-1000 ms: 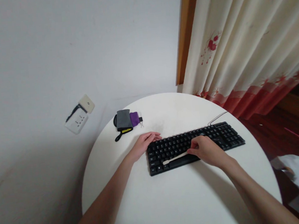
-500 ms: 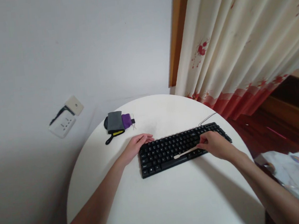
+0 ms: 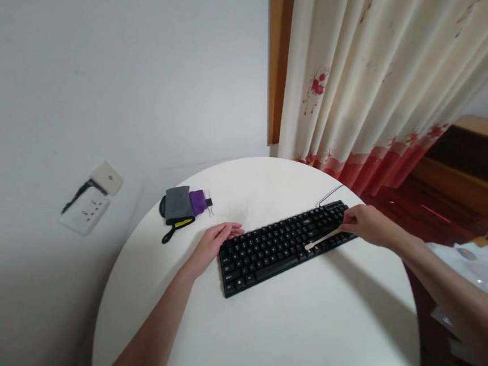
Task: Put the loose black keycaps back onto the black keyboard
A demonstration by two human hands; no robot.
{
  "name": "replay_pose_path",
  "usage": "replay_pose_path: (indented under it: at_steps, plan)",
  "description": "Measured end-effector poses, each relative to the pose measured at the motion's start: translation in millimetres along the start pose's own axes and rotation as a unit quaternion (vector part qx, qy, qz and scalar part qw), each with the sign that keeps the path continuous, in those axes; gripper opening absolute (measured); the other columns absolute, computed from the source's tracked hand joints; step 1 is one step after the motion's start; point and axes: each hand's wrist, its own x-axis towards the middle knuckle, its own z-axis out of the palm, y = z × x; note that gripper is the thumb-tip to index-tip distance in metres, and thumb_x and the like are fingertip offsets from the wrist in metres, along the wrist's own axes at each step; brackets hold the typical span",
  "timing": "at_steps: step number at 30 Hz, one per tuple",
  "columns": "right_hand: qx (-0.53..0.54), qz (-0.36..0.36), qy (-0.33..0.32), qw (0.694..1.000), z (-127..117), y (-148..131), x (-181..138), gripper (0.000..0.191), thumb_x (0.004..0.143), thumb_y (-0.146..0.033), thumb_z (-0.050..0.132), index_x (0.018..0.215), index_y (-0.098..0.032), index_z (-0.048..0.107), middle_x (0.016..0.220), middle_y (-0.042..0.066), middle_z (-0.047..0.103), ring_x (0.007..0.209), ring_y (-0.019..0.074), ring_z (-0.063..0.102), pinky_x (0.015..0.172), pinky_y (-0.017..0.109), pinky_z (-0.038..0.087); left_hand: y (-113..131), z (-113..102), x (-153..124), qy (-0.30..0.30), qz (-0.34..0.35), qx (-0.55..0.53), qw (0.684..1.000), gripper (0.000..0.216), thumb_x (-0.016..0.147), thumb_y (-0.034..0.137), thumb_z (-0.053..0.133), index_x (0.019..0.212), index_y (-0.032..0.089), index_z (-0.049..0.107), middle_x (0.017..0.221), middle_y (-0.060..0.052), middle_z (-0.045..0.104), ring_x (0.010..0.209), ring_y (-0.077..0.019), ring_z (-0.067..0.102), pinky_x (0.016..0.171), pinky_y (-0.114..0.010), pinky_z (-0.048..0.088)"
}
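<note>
A black keyboard lies slanted across the round white table. My right hand, closed in a pinch, holds a slim cream toothbrush over the keyboard's right part. The brush's widened head points left and is at the lower keys, right of the space bar; whether its bristles touch them I cannot tell. At the keyboard's upper left corner rests my left hand, its fingers stretched out and loosely together, holding nothing.
A folded grey cloth and a purple pouch lie at the table's back left. A cable leaves the keyboard's far side. Behind are a wall socket and a curtain; white bags lie at right.
My right hand has carried the toothbrush rightward along the keyboard. My left hand stays at the keyboard's upper left corner. The whole view has shifted slightly.
</note>
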Motion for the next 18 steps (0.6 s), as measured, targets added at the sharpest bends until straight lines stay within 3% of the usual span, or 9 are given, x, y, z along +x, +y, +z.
replay_pose_path:
  at_steps: [9, 18]
  plan:
    - [-0.059, 0.022, 0.01, 0.998, -24.1, 44.6, 5.7, 0.018, 0.075, -0.033, 0.066, 0.065, -0.018, 0.067, 0.065, 0.003, 0.067, 0.06, 0.0155, 0.059, 0.058, 0.026, 0.038, 0.5, -1.0, 1.4, 0.004, -0.008, 0.012, 1.0, 0.046, 0.091, 0.054, 0.051, 0.108, 0.015, 0.068, 0.107, -0.012, 0.072, 0.102, -0.0248, 0.065, 0.097, -0.039, 0.046]
    - [-0.028, 0.029, -0.003, 0.999, -34.6, 58.3, 9.6, 0.017, 0.073, -0.032, 0.069, 0.064, -0.018, 0.07, 0.062, 0.002, 0.067, 0.059, 0.0146, 0.058, 0.057, 0.025, 0.038, -0.5, -2.7, 1.9, -0.005, 0.006, 0.025, 1.0, 0.045, 0.092, 0.053, 0.049, 0.11, 0.016, 0.068, 0.109, -0.012, 0.072, 0.102, -0.0249, 0.065, 0.099, -0.04, 0.044]
